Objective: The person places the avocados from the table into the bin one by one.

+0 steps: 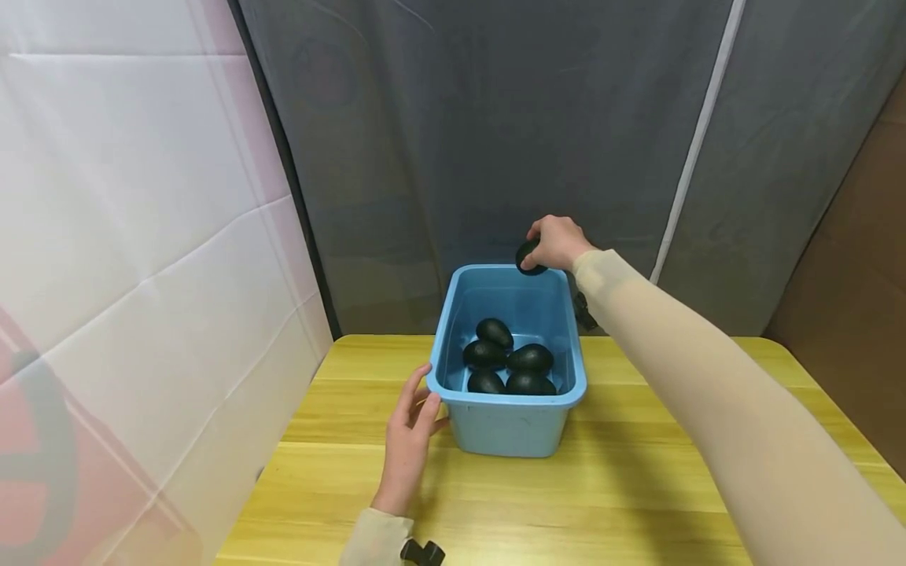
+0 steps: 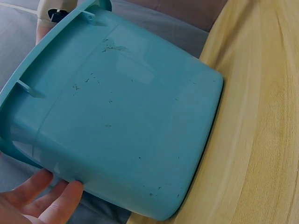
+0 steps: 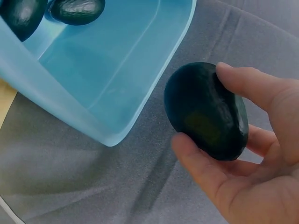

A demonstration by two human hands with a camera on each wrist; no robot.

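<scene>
The right hand (image 1: 559, 242) pinches a dark avocado (image 1: 529, 257) above the blue tub's (image 1: 506, 393) twelve-o'clock rim; the left hand (image 1: 410, 440), fingers straight, touches its seven-o'clock corner.

Six dark avocados were counted in all: five (image 1: 495, 332) (image 1: 484, 354) (image 1: 529, 358) (image 1: 485, 383) (image 1: 529, 384) lay in one blue bin (image 1: 506, 428), approx. between the two hands, and one avocado (image 3: 205, 111) was held in the right hand (image 1: 559, 242), just beyond the bin's far rim. One wooden table (image 1: 637, 487) was seen under the left hand (image 1: 409, 440). Hands: two.
</scene>
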